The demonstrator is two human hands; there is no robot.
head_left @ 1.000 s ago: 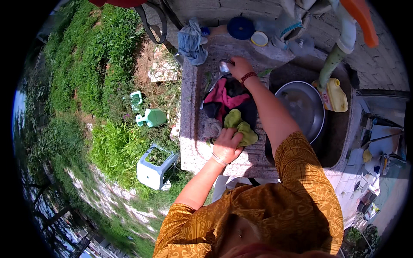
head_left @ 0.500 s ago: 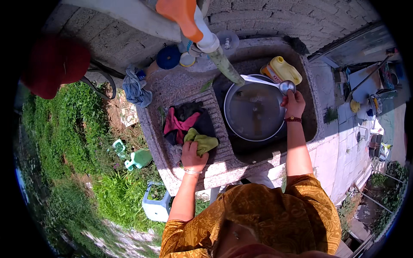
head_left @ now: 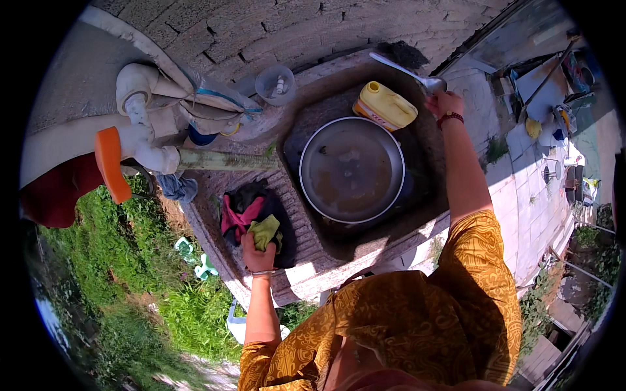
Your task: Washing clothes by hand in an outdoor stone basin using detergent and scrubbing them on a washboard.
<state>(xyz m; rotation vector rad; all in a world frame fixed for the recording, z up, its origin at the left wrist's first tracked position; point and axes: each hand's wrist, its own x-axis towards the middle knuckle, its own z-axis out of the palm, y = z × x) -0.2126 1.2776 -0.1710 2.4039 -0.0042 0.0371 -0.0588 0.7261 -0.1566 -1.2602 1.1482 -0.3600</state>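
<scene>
My right hand (head_left: 446, 104), closed by its bowl end, holds a metal ladle (head_left: 433, 85) at the far right rim of the stone sink (head_left: 427, 225). The ladle's pale handle points away to the far left. My left hand (head_left: 257, 256) is closed on a yellow-green cloth (head_left: 265, 231) on the ridged washboard side. Beneath and beside it lie dark and magenta cloths (head_left: 236, 215), bunched up. In the basin sits a round metal pan (head_left: 352, 171) with murky water in it, and a yellow jug (head_left: 389, 106) leans behind it.
An orange-handled tap (head_left: 112, 164) with a greenish pipe (head_left: 225, 159) reaches over the sink's left side. A clear plastic tub (head_left: 275, 86) and a dark scrubbing pad (head_left: 401, 53) are on the back ledge. A blue-grey rag (head_left: 177, 188) hangs at the left edge.
My right hand has lifted the ladle away from the pan to the sink's far right rim. My left hand stays on the yellow-green cloth. The view has shifted, showing more of the tap.
</scene>
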